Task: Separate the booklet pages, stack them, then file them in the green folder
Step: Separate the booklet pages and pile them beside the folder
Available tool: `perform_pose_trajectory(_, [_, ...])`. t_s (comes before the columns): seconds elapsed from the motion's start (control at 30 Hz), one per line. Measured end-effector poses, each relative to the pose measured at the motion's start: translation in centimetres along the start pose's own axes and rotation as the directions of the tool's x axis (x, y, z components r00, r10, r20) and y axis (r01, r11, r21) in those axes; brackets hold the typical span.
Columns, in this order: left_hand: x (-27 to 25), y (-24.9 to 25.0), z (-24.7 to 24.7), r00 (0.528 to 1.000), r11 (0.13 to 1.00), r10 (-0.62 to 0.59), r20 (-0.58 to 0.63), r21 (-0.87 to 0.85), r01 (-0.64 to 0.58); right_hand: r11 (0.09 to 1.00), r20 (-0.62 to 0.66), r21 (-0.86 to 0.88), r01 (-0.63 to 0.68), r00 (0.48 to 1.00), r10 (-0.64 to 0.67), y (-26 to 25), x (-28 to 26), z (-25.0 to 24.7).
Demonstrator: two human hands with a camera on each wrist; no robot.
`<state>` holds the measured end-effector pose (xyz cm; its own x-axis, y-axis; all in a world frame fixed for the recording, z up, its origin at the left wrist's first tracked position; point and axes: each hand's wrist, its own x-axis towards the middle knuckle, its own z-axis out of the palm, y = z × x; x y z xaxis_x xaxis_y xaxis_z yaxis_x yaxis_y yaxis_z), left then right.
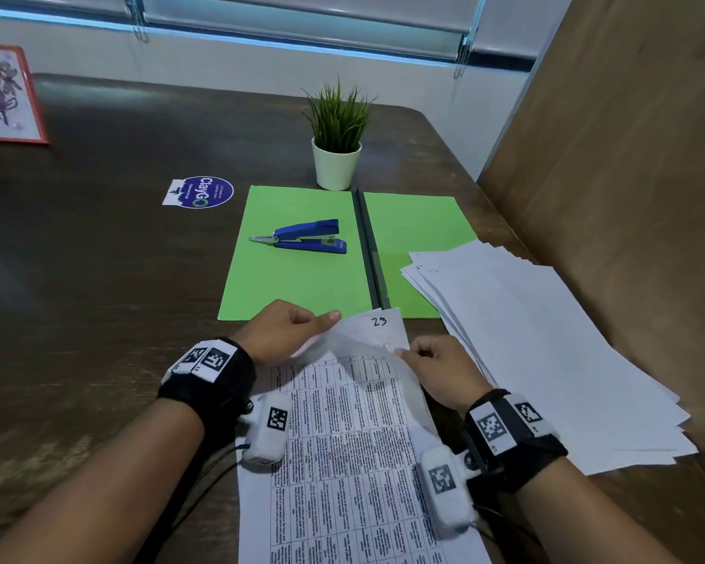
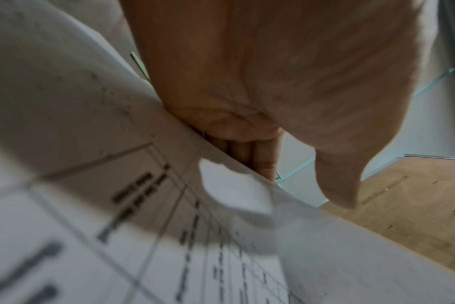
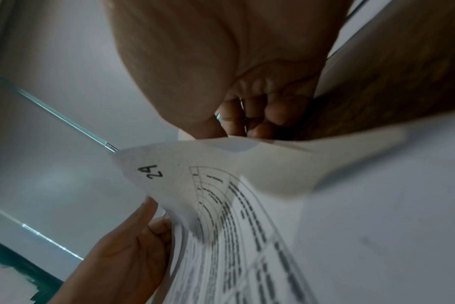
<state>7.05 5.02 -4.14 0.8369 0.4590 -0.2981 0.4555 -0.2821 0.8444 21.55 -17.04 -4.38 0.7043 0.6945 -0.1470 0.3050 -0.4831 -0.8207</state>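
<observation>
The booklet (image 1: 342,441), white pages printed with tables, lies on the table in front of me. My left hand (image 1: 285,331) pinches its top left corner. My right hand (image 1: 436,368) pinches the top edge of the uppermost sheet (image 1: 367,339), which curls up off the page numbered 23 (image 1: 379,321). In the right wrist view the lifted sheet (image 3: 195,164) is marked 24 and my right fingers (image 3: 260,119) curl on its edge. The green folder (image 1: 302,258) lies open beyond the booklet. A loose stack of white pages (image 1: 546,339) rests to the right, overlapping the folder's right flap.
A blue stapler (image 1: 306,236) sits on the folder's left flap. A small potted plant (image 1: 336,156) stands behind the folder. A round sticker (image 1: 202,192) lies to the left. A framed drawing (image 1: 5,95) is at the far left. A brown panel (image 1: 627,156) walls the right side.
</observation>
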Motion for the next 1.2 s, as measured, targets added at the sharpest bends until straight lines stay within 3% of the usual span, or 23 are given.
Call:
perform_pose_trajectory(0.27, [-0.5,0.6,0.6,0.993,0.994,0.102,-0.060,0.029,-0.101,1.000,0.001,0.028,-0.008,1.000,0.008,0.2,-0.2,0.2])
perform_pose_trajectory(0.6, [0.0,0.3,0.7,0.992,0.995,0.094,-0.088,0.054,-0.089,0.999,0.025,0.041,0.000,1.000,-0.001,-0.2,-0.4,-0.1])
perform_pose_trajectory(0.8, [0.1,0.3,0.7,0.994,0.995,0.067,-0.084,0.074,-0.061,0.986,-0.175,0.034,0.163,0.972,-0.155,-2.0,-1.2,-2.3])
perform_pose_trajectory(0.83, [0.0,0.3,0.8,0.994,0.995,0.068,-0.080,0.076,-0.062,0.986,-0.136,0.016,0.163,0.978,-0.160,-2.2,-1.4,-3.0])
perform_pose_trajectory(0.93, [-0.2,0.5,0.6,0.996,0.994,0.065,-0.062,0.087,-0.059,0.970,0.183,-0.228,0.083,0.982,-0.041,-1.8,-2.0,-4.4])
perform_pose_trajectory(0.97, [-0.2,0.5,0.5,0.996,0.995,0.065,-0.062,0.086,-0.059,0.960,0.204,-0.272,0.068,0.979,-0.012,-1.3,-2.0,-4.7])
perform_pose_trajectory(1.07, [-0.3,0.8,0.5,0.996,0.994,0.070,-0.064,0.088,-0.064,0.987,0.044,-0.157,0.029,0.999,-0.023,-0.2,-2.1,-5.7])
perform_pose_trajectory(1.2, [-0.5,0.8,0.4,0.996,0.998,0.050,-0.072,0.052,-0.046,0.956,0.095,-0.292,0.023,0.995,0.005,0.2,-3.0,-6.1])
